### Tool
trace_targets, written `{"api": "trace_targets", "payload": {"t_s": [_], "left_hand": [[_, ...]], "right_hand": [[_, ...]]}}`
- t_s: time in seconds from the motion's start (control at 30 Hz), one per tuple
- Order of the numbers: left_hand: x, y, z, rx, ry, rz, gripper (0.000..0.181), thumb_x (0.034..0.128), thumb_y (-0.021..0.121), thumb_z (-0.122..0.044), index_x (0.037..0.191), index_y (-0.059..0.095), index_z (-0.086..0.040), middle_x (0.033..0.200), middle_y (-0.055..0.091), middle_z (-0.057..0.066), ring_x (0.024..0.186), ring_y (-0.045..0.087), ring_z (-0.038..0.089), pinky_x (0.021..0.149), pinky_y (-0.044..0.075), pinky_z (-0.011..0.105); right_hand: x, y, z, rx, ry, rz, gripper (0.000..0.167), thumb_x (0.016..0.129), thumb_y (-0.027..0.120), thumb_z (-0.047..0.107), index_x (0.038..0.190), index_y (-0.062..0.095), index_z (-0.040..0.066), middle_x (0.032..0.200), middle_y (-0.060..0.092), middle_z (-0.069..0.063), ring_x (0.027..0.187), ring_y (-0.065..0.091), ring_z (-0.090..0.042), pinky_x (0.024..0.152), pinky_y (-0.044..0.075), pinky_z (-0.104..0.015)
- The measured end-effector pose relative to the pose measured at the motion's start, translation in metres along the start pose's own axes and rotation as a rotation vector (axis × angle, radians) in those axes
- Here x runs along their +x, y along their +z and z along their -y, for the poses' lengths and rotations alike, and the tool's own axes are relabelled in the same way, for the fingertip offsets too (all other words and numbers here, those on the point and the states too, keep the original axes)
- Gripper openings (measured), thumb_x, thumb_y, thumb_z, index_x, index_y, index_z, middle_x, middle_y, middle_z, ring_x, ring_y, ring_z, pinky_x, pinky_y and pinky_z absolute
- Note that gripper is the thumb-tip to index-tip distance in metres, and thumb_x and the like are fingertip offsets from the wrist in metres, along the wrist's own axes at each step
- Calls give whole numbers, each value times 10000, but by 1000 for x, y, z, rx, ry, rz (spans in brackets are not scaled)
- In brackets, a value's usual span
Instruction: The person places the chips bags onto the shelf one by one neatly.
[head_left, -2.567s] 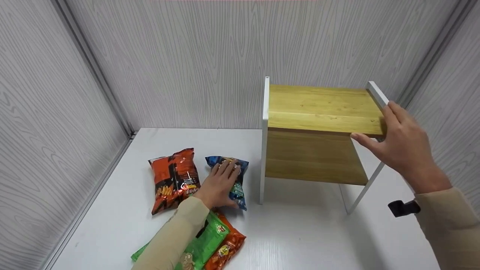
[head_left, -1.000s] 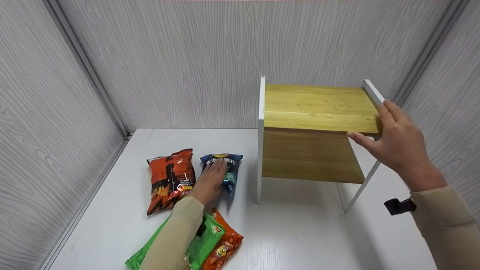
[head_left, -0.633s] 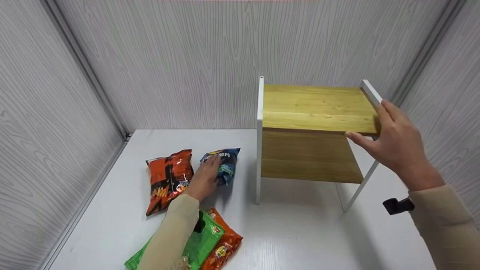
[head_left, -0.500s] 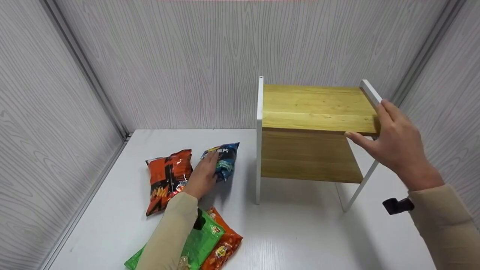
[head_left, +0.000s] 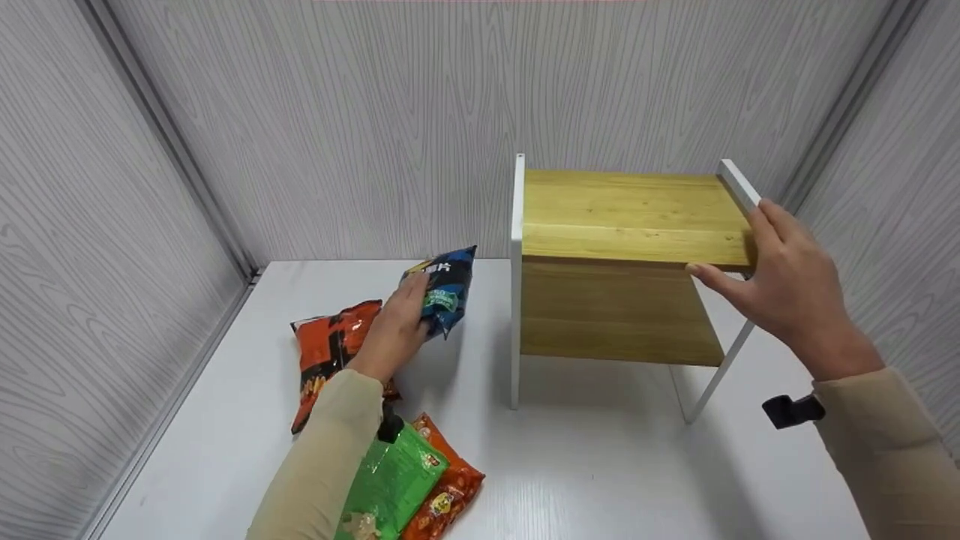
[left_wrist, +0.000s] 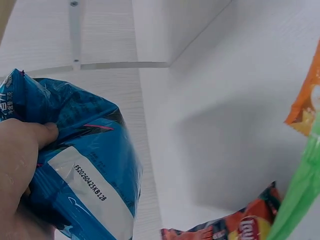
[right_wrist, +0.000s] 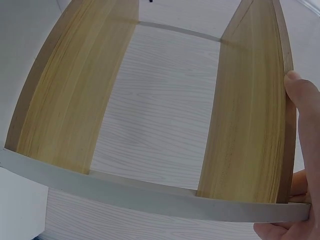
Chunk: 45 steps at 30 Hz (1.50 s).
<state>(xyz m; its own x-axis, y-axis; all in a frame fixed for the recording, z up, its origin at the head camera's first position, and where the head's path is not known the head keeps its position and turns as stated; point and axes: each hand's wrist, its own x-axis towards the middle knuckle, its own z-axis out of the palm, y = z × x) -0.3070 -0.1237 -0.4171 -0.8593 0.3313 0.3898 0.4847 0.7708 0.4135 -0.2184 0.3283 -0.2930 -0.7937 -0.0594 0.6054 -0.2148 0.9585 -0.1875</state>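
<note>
Packet between red bag and shelf

A crinkled blue snack bag tilts above the counter, toward its back edge; a white-framed wooden shelf stands upright.

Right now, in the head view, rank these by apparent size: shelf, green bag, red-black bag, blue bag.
1. Shelf
2. Green bag and red-black bag: unsure, left arm partly hides both
3. Blue bag, partly behind left hand
</note>
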Motion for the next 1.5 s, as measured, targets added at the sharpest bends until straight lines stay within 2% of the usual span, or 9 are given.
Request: {"api": "trace_targets", "payload": {"t_s": [0.17,0.33,0.53,0.77,0.93,1.23,1.5], "left_hand": [[7,-19,-8,15,-3,-22,677,919,606,39,1524,302,27,1569,361,209,1458,352,354,1200,288,490],[16,-41,-21,25,-11,-32,677,941,591,15,1542,280,-8,1592,335,173,1478,324,325,1209,274,474],[22,-62,-36,18,53,-108,649,958,590,-12,1537,295,-5,1586,347,169,1475,334,316,1195,302,471],[30,-92,-53,12,85,-169,651,963,602,-37,1536,296,-4,1579,352,187,1470,339,335,1181,325,490],[38,-111,-65,45,111,-200,663,956,622,-50,1535,302,-9,1578,362,176,1466,351,328,1187,316,478],[51,-129,-88,94,121,-195,661,969,622,-106,1543,301,-41,1588,359,144,1473,348,296,1205,292,446],[66,-139,-120,128,201,-210,663,971,624,-146,1542,300,-53,1594,355,120,1489,324,268,1222,265,400]], "right_hand": [[0,0,0,-6,7,14,971,781,781,521,1458,411,-69,1491,411,-308,1333,418,-519,987,385,-715],[1,-1,-1,-9,8,12,962,787,775,523,1450,418,-75,1481,418,-313,1320,426,-526,983,382,-720],[2,-1,-1,-7,2,5,951,798,759,537,1438,427,-83,1466,430,-316,1302,440,-532,963,387,-728],[1,0,-1,-6,6,11,971,787,771,533,1454,413,-75,1480,419,-314,1321,426,-527,982,385,-719],[1,-1,-1,-12,3,5,946,795,768,522,1446,423,-72,1471,429,-306,1311,438,-521,970,395,-719],[2,1,0,-18,-4,-1,927,800,767,511,1427,435,-85,1460,439,-306,1302,447,-513,972,400,-716],[2,2,0,-14,3,11,954,790,771,527,1441,424,-77,1468,430,-300,1306,443,-508,967,402,-713]]}}
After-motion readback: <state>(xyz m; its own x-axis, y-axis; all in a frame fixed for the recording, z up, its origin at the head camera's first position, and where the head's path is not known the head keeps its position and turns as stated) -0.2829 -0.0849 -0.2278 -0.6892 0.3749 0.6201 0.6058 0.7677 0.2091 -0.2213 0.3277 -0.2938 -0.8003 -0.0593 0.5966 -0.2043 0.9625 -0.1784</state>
